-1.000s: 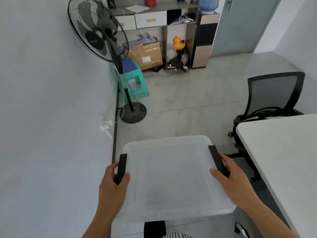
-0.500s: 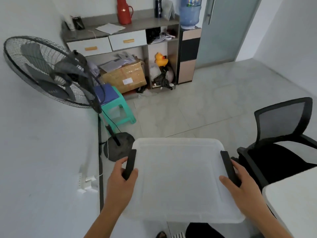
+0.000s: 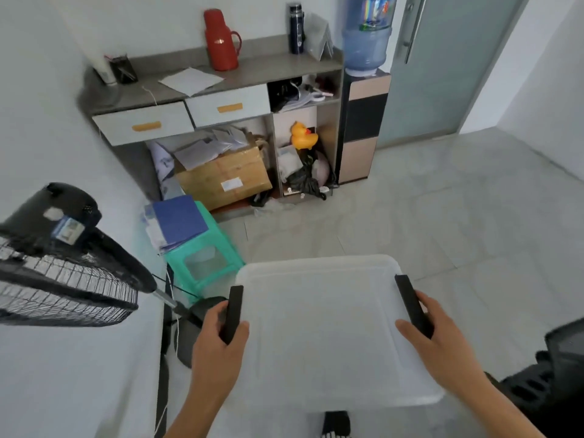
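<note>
Right now a person is carrying a frosted box (image 3: 319, 327) with its lid on, holding it level above the floor (image 3: 410, 216), just right of the green stool (image 3: 205, 263) and nearer the person than it. The left hand (image 3: 218, 346) is gripping the black left latch (image 3: 233, 311), thumb on top and fingers curled round its outer edge. The right hand (image 3: 442, 336) is gripping the right latch (image 3: 410, 301) the same way. The box is lying straight between the two hands, so neither is nearer; each is working its own side. Both latches are running away from the person, and the box is looking close to square, so no long axis is standing out. Any setting down is, I judge, turning on the open floor right of the stool, since the fan (image 3: 63, 263) is crowding in from the stool's left. Nothing dark is showing through the cloudy lid, but I cannot tell what is inside. The stool is carrying a blue folder (image 3: 180, 216) on some papers. Beyond the stool, a carton (image 3: 224, 175) is sitting under the cabinet (image 3: 221, 80) with loose papers heaped on top.
</note>
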{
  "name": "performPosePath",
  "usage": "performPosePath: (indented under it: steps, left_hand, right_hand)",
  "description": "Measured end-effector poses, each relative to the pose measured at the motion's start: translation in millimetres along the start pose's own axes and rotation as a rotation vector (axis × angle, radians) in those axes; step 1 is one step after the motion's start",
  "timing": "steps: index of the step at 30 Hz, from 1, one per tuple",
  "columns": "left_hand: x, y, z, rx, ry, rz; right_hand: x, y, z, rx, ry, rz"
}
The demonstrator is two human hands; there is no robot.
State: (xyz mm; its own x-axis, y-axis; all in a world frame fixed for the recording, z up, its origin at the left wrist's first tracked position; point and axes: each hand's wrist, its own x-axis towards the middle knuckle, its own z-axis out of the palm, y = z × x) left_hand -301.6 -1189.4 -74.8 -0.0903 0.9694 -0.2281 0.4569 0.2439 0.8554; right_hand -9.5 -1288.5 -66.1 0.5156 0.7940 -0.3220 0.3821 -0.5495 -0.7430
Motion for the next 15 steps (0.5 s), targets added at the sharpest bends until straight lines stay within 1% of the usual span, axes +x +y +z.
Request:
performPosePath:
  steps: [5, 9, 12, 15]
  left_hand:
    - [85.5, 41.2, 22.8, -0.075, 0.076, -0.037]
    - [168.3, 61.9, 47.0, -0.052, 0.095, -0.055]
    - [240.1, 85.3, 64.6, -0.048, 0.082, -0.040]
    - [314.4, 116.9, 80.9, -0.043, 0.035, -0.019]
  right_hand:
    - [111.1, -56.8, -3.3, -0.032, -0.049, -0.051]
    - [195.8, -87.8, 7.9, -0.037, -0.070, -0.042]
    - [260.5, -113.4, 17.1, -0.026, -0.047, -0.031]
    - [323.0, -145.2, 17.6, -0.017, -0.010, -0.007]
